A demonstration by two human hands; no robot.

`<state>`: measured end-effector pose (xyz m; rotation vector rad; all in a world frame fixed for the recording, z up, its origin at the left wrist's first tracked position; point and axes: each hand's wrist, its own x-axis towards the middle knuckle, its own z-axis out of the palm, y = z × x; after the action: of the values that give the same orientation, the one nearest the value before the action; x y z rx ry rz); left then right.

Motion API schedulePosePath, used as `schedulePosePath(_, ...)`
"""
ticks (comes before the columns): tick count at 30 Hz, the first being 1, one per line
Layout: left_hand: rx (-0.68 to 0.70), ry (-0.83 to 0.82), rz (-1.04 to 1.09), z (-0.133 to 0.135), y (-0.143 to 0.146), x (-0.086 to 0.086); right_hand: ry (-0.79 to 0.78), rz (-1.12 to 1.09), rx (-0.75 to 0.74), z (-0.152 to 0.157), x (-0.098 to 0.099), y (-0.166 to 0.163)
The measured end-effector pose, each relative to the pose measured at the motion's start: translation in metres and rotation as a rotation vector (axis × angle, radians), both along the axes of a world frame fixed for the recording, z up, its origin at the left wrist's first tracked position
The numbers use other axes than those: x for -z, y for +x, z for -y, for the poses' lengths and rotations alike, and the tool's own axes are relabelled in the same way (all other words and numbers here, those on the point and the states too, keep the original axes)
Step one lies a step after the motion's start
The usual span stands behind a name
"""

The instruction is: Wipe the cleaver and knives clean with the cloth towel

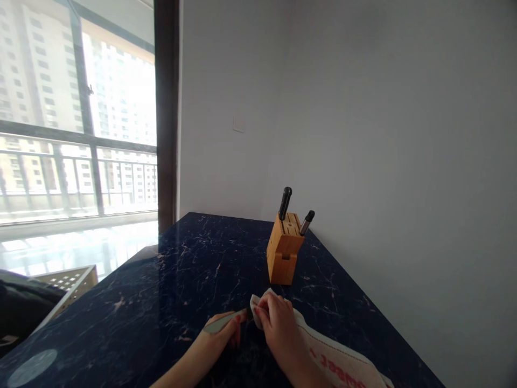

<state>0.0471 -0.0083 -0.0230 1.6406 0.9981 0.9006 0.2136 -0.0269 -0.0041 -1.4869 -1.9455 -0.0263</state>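
Note:
A small knife [221,321] is pinched in my left hand [222,334], its pale blade pointing left over the fingers. Its dark end lies to the right, up against a white cloth [343,353] with red lettering. My right hand [278,318] is closed on a bunched corner of that cloth, beside the knife. The cloth's long end trails right and toward me under my right forearm. Just beyond my hands stands a wooden knife block [283,261]. Two dark-handled knives stick up from it, a black-handled knife [285,202] and a knife with a metal-banded handle [307,222].
The dark blue marbled table [194,258] stretches away toward a plain grey wall [388,134]. A round pale patch [32,367] shows at its near left. Left of the table are a perforated beige chair or crate [76,283] and a black item [24,307]. Windows lie beyond.

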Motion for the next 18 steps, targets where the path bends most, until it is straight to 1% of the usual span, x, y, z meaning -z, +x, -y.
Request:
schedulePosePath(2, -0.003, -0.017, 0.016, 0.001, 0.0, -0.002, -0.004, -0.006, 0.024, -0.001, 0.0, 0.003)
schedulePosePath(6, -0.013, -0.015, 0.012, 0.004, 0.0, -0.006, 0.009, 0.021, 0.003, -0.001, 0.001, 0.004)
schedulePosePath(10, 0.0, -0.018, 0.013, 0.007, 0.0, -0.008, 0.033, 0.009, 0.055, -0.006, 0.008, 0.007)
schedulePosePath(12, 0.006, -0.013, 0.012, 0.006, 0.0, -0.007, 0.05, 0.005, 0.073, -0.006, 0.01, 0.009)
schedulePosePath(14, -0.006, 0.001, -0.006, 0.004, 0.0, -0.002, 0.045, -0.001, 0.063, -0.004, 0.007, 0.007)
schedulePosePath(18, -0.022, 0.042, -0.042, -0.002, 0.001, 0.007, 0.004, -0.006, -0.024, 0.005, -0.004, -0.006)
